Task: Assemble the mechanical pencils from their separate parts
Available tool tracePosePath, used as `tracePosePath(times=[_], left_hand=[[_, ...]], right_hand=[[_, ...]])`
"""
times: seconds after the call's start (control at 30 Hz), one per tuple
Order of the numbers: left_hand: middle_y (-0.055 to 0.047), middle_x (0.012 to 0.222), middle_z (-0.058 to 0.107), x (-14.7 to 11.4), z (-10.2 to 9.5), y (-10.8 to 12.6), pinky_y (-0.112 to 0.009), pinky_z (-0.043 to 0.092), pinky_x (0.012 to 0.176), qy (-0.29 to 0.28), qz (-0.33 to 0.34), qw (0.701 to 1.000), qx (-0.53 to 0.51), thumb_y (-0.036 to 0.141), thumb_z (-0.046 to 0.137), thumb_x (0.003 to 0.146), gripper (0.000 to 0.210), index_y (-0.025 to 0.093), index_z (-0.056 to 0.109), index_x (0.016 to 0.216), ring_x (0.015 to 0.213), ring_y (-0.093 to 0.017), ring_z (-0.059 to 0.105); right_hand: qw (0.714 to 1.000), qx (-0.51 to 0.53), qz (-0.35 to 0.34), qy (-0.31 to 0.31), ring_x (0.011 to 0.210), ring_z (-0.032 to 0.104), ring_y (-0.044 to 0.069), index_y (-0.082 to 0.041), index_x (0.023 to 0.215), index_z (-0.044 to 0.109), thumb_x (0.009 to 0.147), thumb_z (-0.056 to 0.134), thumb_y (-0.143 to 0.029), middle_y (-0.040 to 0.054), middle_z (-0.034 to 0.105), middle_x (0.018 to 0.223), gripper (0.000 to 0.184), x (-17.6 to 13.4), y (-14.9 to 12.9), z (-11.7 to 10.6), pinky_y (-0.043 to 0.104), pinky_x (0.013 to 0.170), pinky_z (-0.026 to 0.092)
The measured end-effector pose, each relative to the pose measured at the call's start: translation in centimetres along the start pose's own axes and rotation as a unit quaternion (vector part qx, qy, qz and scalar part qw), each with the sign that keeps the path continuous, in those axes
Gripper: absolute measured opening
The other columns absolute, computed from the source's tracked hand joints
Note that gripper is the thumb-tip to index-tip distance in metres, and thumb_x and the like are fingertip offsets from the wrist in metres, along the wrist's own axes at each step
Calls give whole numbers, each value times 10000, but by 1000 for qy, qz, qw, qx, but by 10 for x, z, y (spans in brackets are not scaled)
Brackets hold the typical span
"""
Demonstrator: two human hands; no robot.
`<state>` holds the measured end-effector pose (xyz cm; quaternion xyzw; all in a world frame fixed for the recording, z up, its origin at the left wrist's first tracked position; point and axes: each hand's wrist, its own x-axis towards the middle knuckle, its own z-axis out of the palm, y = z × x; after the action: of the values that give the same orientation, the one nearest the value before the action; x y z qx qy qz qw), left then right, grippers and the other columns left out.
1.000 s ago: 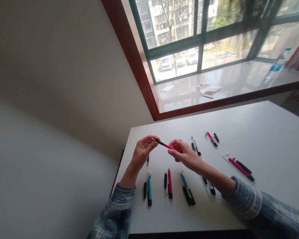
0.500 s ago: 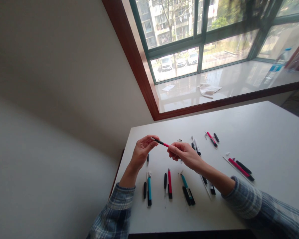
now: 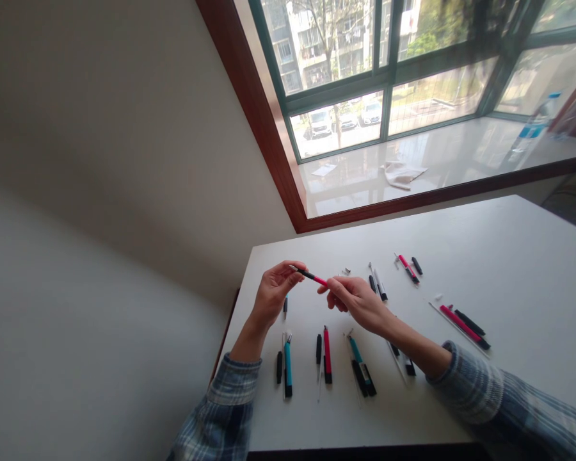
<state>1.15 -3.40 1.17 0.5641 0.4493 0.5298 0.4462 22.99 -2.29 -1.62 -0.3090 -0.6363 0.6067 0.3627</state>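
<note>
The left hand (image 3: 270,296) pinches a pen (image 3: 310,276) by its black end; the right hand (image 3: 358,299) has its grip closed on the red part. The pen slants above the surface (image 3: 480,250), near other pens (image 3: 327,352).

Red-black pen (image 3: 312,276), blue plaid sleeves (image 3: 477,384)

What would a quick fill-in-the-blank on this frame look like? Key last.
The held pen is black toward the left hand and ____ toward the right hand.
The near row's leftmost brightly coloured barrel is coloured ____.
The bottle on the windowsill has a ____ cap.
The table top is coloured ____.

Missing words: red; teal; blue; white.
</note>
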Motion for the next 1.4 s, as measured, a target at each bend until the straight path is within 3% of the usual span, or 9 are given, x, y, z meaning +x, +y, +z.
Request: tracePosePath(times=[0.17,0.33,0.47,0.57,0.77,0.87,0.97,1.13,1.4], left_hand=[[-69,971,722,0,0,0,-296,511,814,19,-9,1000,-3,361,839,821,236,182,793,968,848,-168,613],[-77,983,729,0,1,-1,-297,515,798,30,-8,1000,-3,390,841,814,266,176,792,963,826,-165,617],[-66,950,725,1,0,-1,-291,515,789,40,-8,999,-1,370,842,815,258,180,792,982,803,-157,614],[-62,923,721,1,0,-1,-285,514,775,52,-9,999,-1,383,859,794,282,175,795,973,788,-154,613],[-50,950,722,0,2,2,-279,513,777,48,-3,999,-25,385,861,792,275,186,791,968,764,-136,615],[-47,904,714,1,3,3,-282,512,766,59,-9,998,-24,391,873,776,294,177,791,960,750,-138,610],[-43,867,702,1,3,5,-281,507,751,67,-12,997,-24,402,883,761,314,171,791,954,739,-139,607],[-41,827,695,0,4,6,-283,495,710,70,-6,997,-21,430,886,750,330,171,788,930,717,-144,592],[-54,954,713,0,4,3,-273,491,715,59,17,997,-52,374,877,775,266,176,787,929,708,-120,594]], right_hand=[[997,-29,-30,65,706,580,163,-197,943,680,918,704,-528,21,686,795,332,1,2,-3,280,628,449],[999,-3,3,33,624,558,158,-177,849,711,1024,468,-604,47,700,712,521,3,3,-4,291,596,434],[999,-3,-8,50,679,603,169,-198,1020,673,972,610,-565,30,717,778,376,1,2,-2,291,618,458],[997,-19,-17,70,718,630,174,-206,974,660,939,682,-508,26,718,798,306,0,1,-1,294,650,473],[999,25,1,22,591,545,147,-174,919,706,1036,457,-577,26,673,674,488,2,4,-1,284,581,434],[998,24,-11,50,677,599,163,-189,1056,679,972,605,-567,31,712,782,395,1,2,-2,285,608,458],[997,16,-21,77,750,634,174,-195,1025,664,911,714,-527,35,725,834,354,0,0,-2,290,649,483],[998,30,-7,57,639,585,150,-177,940,689,965,629,-534,24,690,721,364,0,3,-3,281,590,453],[995,101,27,-1,580,576,129,-156,886,697,954,629,-571,31,699,676,426,3,8,-1,260,555,424]])
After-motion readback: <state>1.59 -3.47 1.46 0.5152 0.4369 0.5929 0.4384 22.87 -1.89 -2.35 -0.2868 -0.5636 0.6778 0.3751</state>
